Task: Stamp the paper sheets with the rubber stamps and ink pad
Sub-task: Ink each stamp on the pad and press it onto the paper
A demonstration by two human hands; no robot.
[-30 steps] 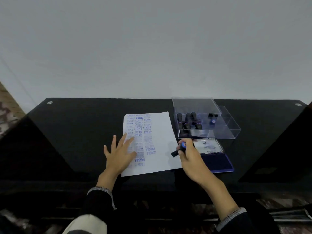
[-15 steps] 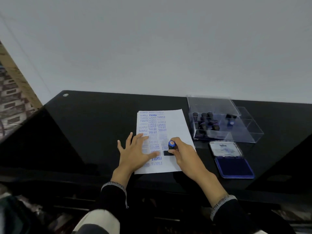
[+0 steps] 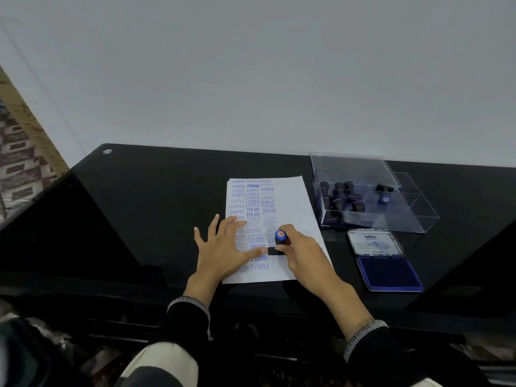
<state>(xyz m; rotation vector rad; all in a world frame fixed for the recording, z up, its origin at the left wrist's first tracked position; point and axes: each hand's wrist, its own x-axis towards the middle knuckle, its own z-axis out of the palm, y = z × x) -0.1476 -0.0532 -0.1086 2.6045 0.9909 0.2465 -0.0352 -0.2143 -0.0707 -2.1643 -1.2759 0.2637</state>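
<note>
Paper [image 3: 290, 213] lay at centre frame on a black table [image 3: 156, 196], its left columns full of blue stamp marks. Left hand [image 3: 223, 247] lay flat with fingers spread, likely pinning the sheet. Right hand [image 3: 301, 252] gripped a stamp [image 3: 279, 243], base pressed on the paper. Ink pad [image 3: 389, 272] sat open at right, below a clear box [image 3: 371, 196] of stamps.

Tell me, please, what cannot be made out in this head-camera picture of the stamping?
- Word under the stamp: covered by its base and the right hand.
- Prints under the left hand on the paper: covered.
- Faces of the stamps in the clear box: too small and dark.
- Small print inside the ink pad lid: too small.
</note>
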